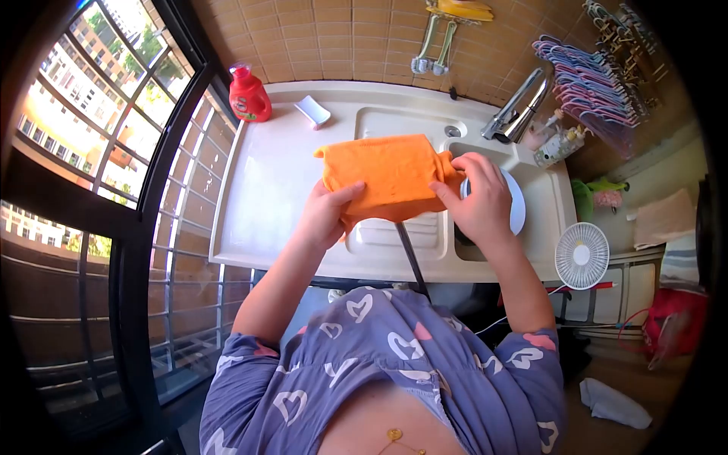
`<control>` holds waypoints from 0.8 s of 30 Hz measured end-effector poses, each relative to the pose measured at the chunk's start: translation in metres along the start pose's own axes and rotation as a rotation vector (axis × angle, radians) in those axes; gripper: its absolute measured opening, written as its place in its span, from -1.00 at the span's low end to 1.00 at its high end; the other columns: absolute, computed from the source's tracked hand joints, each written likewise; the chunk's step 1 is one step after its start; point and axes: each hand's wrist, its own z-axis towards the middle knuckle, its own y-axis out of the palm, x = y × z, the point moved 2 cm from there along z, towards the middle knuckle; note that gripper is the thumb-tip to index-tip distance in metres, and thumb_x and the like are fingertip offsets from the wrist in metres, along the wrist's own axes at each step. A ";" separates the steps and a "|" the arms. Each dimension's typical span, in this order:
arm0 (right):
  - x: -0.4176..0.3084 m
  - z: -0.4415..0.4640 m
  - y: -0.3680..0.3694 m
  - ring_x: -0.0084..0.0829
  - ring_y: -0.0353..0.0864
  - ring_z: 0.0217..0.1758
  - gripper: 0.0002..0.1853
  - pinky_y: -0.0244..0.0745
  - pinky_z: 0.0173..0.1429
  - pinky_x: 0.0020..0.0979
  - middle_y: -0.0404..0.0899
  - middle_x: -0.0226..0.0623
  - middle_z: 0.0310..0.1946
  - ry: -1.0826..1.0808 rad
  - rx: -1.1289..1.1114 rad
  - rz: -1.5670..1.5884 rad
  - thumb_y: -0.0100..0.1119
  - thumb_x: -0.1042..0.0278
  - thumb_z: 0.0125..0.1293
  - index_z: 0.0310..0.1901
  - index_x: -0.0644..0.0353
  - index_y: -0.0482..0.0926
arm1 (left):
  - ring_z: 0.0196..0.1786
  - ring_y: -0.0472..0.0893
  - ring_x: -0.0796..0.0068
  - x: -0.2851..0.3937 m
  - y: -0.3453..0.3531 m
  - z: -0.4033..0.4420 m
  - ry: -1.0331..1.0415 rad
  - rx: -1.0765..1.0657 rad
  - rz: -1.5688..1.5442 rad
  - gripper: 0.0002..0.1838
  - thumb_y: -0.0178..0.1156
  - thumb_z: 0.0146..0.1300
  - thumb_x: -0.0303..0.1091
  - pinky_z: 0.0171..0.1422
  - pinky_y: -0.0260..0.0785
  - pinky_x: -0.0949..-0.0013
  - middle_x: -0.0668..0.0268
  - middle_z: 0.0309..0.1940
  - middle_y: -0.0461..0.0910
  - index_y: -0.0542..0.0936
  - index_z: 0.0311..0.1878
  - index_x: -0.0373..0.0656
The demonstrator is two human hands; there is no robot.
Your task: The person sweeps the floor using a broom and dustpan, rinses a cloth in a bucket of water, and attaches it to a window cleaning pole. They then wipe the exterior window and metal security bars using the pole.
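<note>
An orange cloth (387, 171) is spread over something flat and roughly rectangular, whose surface it hides. From under its lower edge a dark pole (412, 258) runs down towards my body, like the handle of a flat mop. My left hand (327, 212) grips the cloth's lower left side, thumb on top. At the right end, my right hand (481, 193) pinches a bunched part of the cloth between thumb and fingers. Behind my right hand, a pale round basin (517, 203) sits partly hidden in the sink bowl (540, 220).
A white sink counter (258, 182) lies below my hands. On it are a red detergent bottle (249, 95) and a white-topped sponge or brush (312, 111). The faucet (523, 106), a bottle (557, 145), hangers (588, 80) and a small fan (582, 255) are on the right. Barred windows (98, 152) line the left.
</note>
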 end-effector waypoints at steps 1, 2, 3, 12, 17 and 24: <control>-0.004 -0.002 0.004 -0.12 0.55 -0.06 -0.66 0.47 0.03 -0.18 0.56 -0.26 -0.16 -0.006 -0.007 0.005 0.42 0.16 0.10 -0.18 0.18 0.61 | 0.14 0.59 0.15 -0.001 -0.001 0.001 0.003 0.009 -0.005 -0.53 0.17 0.30 -0.54 0.21 0.51 0.20 0.07 0.14 0.50 0.33 0.26 -0.32; -0.011 -0.004 0.009 -0.16 0.55 -0.04 -0.68 0.46 0.05 -0.19 0.56 -0.29 -0.15 -0.178 -0.044 0.094 0.43 0.18 0.07 -0.20 0.16 0.62 | 0.14 0.58 0.15 -0.002 -0.001 0.003 0.001 0.015 -0.002 -0.54 0.16 0.31 -0.53 0.22 0.50 0.19 0.07 0.14 0.50 0.33 0.26 -0.33; -0.017 -0.007 0.016 -0.19 0.55 -0.02 -0.69 0.45 0.06 -0.21 0.56 -0.33 -0.15 -0.348 -0.079 0.182 0.44 0.20 0.04 -0.21 0.13 0.62 | 0.15 0.58 0.16 -0.004 -0.001 0.005 -0.004 0.019 0.003 -0.54 0.14 0.31 -0.53 0.22 0.50 0.17 0.08 0.13 0.50 0.33 0.26 -0.33; 0.002 -0.006 0.052 -0.32 0.49 -0.19 -0.83 0.36 -0.02 -0.27 0.55 -0.44 -0.32 -0.392 -0.136 0.338 0.44 0.35 0.01 -0.33 0.08 0.66 | 0.17 0.56 0.18 -0.023 -0.012 0.019 -0.055 0.017 -0.021 -0.53 0.13 0.33 -0.42 0.25 0.47 0.14 0.10 0.14 0.50 0.34 0.27 -0.28; 0.010 -0.006 0.056 -0.31 0.49 -0.16 -0.79 0.36 0.00 -0.27 0.55 -0.44 -0.32 -0.359 -0.138 0.369 0.42 0.36 0.01 -0.28 0.07 0.64 | 0.16 0.57 0.16 -0.027 -0.008 0.020 -0.059 0.018 -0.026 -0.54 0.14 0.32 -0.44 0.22 0.49 0.14 0.09 0.13 0.50 0.33 0.26 -0.30; -0.002 -0.018 0.045 -0.34 0.49 -0.17 -0.80 0.40 0.00 -0.29 0.52 -0.44 -0.28 -0.573 -0.083 0.194 0.32 0.31 0.07 -0.24 0.08 0.61 | 0.14 0.58 0.20 -0.032 -0.012 0.025 -0.052 0.009 -0.012 -0.55 0.16 0.32 -0.40 0.24 0.48 0.15 0.09 0.09 0.54 0.37 0.23 -0.31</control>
